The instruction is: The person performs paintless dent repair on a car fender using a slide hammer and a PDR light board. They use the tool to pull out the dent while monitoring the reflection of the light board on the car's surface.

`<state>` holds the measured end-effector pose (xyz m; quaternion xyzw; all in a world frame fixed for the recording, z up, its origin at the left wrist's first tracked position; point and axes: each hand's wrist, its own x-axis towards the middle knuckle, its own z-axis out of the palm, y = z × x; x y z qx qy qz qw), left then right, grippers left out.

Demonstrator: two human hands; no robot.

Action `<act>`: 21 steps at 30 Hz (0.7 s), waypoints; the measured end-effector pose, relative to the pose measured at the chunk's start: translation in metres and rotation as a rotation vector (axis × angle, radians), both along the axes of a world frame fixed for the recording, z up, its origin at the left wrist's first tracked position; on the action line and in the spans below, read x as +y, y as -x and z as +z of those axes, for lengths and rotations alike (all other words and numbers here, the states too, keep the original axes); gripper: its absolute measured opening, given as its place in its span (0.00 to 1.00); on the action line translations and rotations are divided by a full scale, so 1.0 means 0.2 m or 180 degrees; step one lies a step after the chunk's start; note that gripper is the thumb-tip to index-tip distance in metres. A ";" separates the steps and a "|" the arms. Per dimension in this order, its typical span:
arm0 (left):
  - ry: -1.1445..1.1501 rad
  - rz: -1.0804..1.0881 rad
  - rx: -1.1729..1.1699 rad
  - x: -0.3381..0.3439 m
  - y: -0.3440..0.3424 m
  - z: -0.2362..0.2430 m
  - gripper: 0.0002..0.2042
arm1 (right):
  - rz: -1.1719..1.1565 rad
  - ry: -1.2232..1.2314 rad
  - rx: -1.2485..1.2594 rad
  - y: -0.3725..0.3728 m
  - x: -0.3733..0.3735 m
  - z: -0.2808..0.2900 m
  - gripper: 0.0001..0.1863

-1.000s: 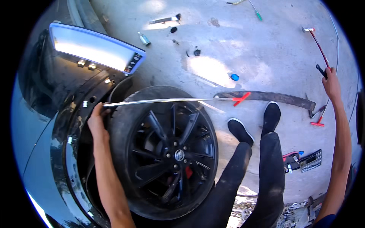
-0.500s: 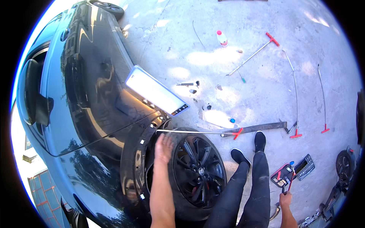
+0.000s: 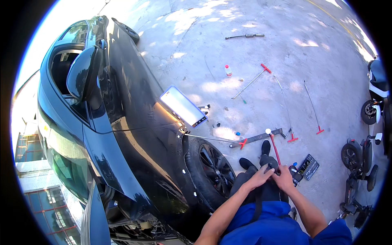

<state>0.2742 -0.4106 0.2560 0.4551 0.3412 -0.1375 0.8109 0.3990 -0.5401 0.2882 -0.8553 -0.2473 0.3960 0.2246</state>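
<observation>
In front of my body, my right hand (image 3: 283,179) is closed on a red-handled hammer (image 3: 275,148), whose pale round head (image 3: 268,131) points away from me. Close against it, my left hand (image 3: 260,177) has its fingers bent together; what they hold, if anything, is hidden. A metal rod (image 3: 208,138) with a red T-handle (image 3: 243,143) reaches from the gap above the front wheel (image 3: 212,167) of the dark car (image 3: 139,151). Beside that gap, a bright white light panel (image 3: 183,105) leans by the car's side.
Several long rods with red T-handles, one of them (image 3: 315,110) at the right, lie on the concrete. A red-capped bottle (image 3: 228,71), a dark flat bar (image 3: 261,138) and an opened tool case (image 3: 308,167) are around too. Scooters (image 3: 352,157) stand at the right.
My left hand has left the area by the wheel arch and come to my right hand. The hammer has risen and swung in front of me. The view has shifted, showing more of the car.
</observation>
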 end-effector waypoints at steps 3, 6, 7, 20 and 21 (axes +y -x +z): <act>0.0220 0.0344 0.0230 0.09 0.06 0.22 0.23 | 0.0527 -0.0261 0.0070 0.06 0.18 0.14 0.17; -0.0367 0.0920 0.0069 0.07 0.21 0.24 0.21 | 0.0942 -0.0536 0.0322 0.11 0.27 0.21 0.19; -0.0629 0.1004 -0.0126 0.07 0.24 0.25 0.19 | 0.1061 -0.0545 0.0373 0.11 0.30 0.26 0.19; -0.2119 0.1145 0.1136 0.57 0.65 0.51 0.11 | 0.0097 0.0599 0.2131 -0.18 0.34 -0.13 0.22; -0.2254 0.0981 0.1235 0.66 0.70 0.53 0.10 | 0.0028 0.0837 0.2111 -0.23 0.33 -0.20 0.19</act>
